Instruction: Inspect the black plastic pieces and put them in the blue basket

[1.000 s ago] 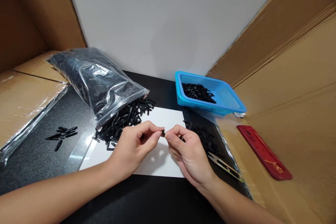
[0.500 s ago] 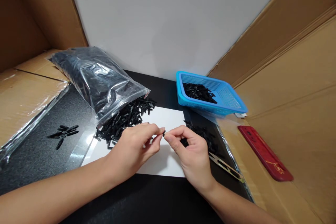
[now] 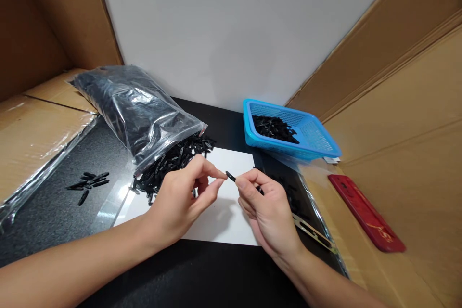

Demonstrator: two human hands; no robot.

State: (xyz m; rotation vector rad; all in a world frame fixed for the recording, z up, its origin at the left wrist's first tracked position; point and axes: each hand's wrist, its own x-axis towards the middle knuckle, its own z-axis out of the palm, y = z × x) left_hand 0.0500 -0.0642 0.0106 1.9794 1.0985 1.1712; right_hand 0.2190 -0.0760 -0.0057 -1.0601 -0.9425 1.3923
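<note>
Over the white sheet (image 3: 225,224), my right hand (image 3: 269,209) pinches a small, slim black plastic piece (image 3: 230,176) between thumb and forefinger. One end of it points left. My left hand (image 3: 184,197) has its forefinger at that end, touching or nearly so, with the thumb held apart below; its other fingers curl inward. Just behind my left hand lies a heap of similar black pieces (image 3: 176,159), spilling from the mouth of a clear plastic bag (image 3: 133,106). More black pieces (image 3: 288,187) lie beyond my right hand, partly hidden by it.
A blue basket (image 3: 306,149) holding black pieces stands at the back right. Several loose pieces (image 3: 90,180) lie on the left. By my right wrist is a flat metal strip (image 3: 314,233), and a red case (image 3: 366,214) rests on cardboard (image 3: 397,154). A pale wall (image 3: 234,33) rises behind.
My left thumb and forefinger have parted from their pinch. The black piece, mostly hidden between the fingertips before, now shows lengthwise in my right hand, which has shifted slightly right.
</note>
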